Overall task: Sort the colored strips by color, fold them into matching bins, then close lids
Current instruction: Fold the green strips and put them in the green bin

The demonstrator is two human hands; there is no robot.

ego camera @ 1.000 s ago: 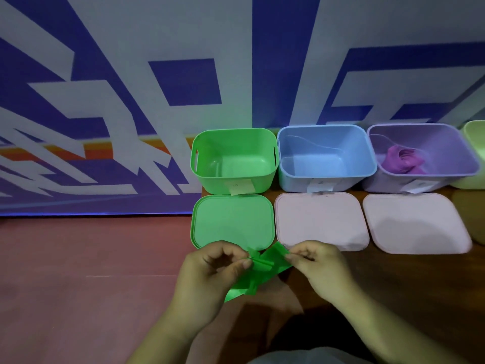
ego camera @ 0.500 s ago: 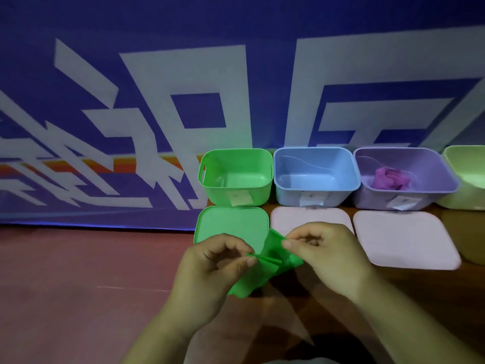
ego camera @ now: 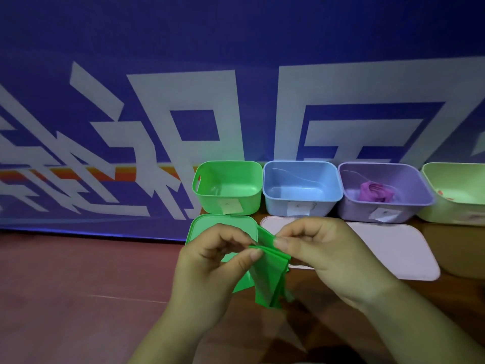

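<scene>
Green on green here: a green strip, folded into several layers, is held up in front of the green bin, on the near side of it and just above the green lid. The left hand pinches the folded top edge between thumb and curled fingers. The right hand nips the same fold from the other side, thumb against forefinger, and both hands are closed on the strip. The layers hang down and fan out below the knuckles, with loose ends free in the air.

The green bin stands open at the left end of the row, its rim clear all the way round and a paper label on its near wall. Its lid lies flat just in front of it, partly hidden by the left hand. To the bin's right, almost rim to rim, sits a blue bin, then a purple bin with a magenta bundle inside, then a pale green bin cut off by the frame. Two pale pink lids lie in front of the blue and purple bins, the nearer one mostly hidden behind the hands, the farther one in plain view. Left of the green bin there is open red floor; behind it rises a blue and white banner.
</scene>
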